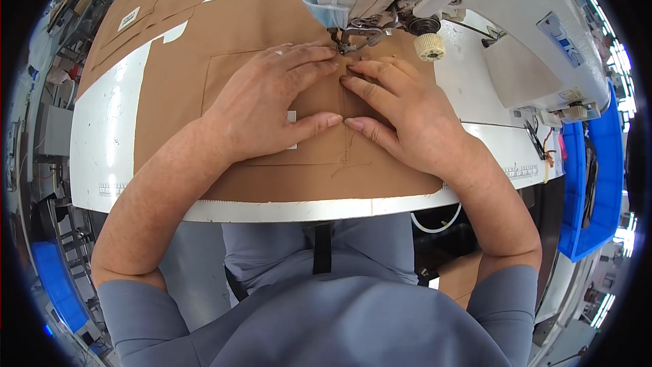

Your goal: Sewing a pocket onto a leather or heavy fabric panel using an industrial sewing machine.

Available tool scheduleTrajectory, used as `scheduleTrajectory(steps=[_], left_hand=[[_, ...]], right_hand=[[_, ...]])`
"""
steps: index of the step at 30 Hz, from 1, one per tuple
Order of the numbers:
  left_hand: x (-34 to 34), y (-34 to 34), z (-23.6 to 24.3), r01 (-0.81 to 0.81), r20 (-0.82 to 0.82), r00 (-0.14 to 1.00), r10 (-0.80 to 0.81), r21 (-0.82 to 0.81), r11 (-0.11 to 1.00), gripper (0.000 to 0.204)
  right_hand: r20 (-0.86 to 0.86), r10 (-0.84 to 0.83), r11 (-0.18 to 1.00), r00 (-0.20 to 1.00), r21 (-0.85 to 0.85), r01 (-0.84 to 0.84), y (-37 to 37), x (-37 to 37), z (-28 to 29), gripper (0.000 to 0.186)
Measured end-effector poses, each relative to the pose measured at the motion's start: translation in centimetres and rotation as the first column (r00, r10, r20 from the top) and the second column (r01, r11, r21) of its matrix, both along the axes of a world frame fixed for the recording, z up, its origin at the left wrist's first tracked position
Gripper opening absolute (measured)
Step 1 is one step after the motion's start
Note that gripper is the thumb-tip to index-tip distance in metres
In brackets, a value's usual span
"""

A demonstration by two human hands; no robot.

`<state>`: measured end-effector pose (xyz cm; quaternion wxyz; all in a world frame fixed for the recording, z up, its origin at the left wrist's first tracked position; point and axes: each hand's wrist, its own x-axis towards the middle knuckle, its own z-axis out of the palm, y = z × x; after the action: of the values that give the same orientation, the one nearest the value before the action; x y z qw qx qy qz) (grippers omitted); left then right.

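Observation:
A brown fabric panel (170,102) with a stitched-on patch lies flat on the white sewing table. My left hand (272,95) rests on it with fingers stretched toward the needle, a ring on one finger. Pressing the cloth from the other side of the seam is my right hand (407,109), its fingers spread. The two thumbs nearly meet over the seam line. Just beyond my fingertips, the presser foot (343,46) of the sewing machine (489,0) stands over the cloth. A small white label (292,137) shows partly from under my left hand.
Another brown piece with a white label (129,19) lies at the far left of the white table (109,143). Thread snips (536,139) sit at the right, beside a blue bin (577,231) holding dark items. A second blue bin (60,285) is at lower left.

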<state>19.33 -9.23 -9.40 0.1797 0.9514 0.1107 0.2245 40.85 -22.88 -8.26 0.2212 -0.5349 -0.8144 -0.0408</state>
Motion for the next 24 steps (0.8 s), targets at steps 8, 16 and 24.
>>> scheduleTrajectory(steps=[8,16,24], left_hand=[[0.21,0.25,-0.66,0.018,-0.061,0.998,-0.012,0.103,0.995,0.060],[0.25,0.81,-0.50,0.034,-0.052,0.998,-0.028,0.121,0.992,0.061],[0.48,0.93,-0.49,0.026,-0.055,0.998,-0.019,0.119,0.993,0.060]], right_hand=[[0.012,-0.026,0.999,1.000,0.026,0.026,-0.08,0.03,-0.18,0.043],[0.017,-0.031,0.999,0.999,0.025,0.031,0.20,0.12,-0.13,0.044],[0.015,-0.051,0.999,0.999,0.000,0.051,0.32,0.42,-0.16,0.043]])
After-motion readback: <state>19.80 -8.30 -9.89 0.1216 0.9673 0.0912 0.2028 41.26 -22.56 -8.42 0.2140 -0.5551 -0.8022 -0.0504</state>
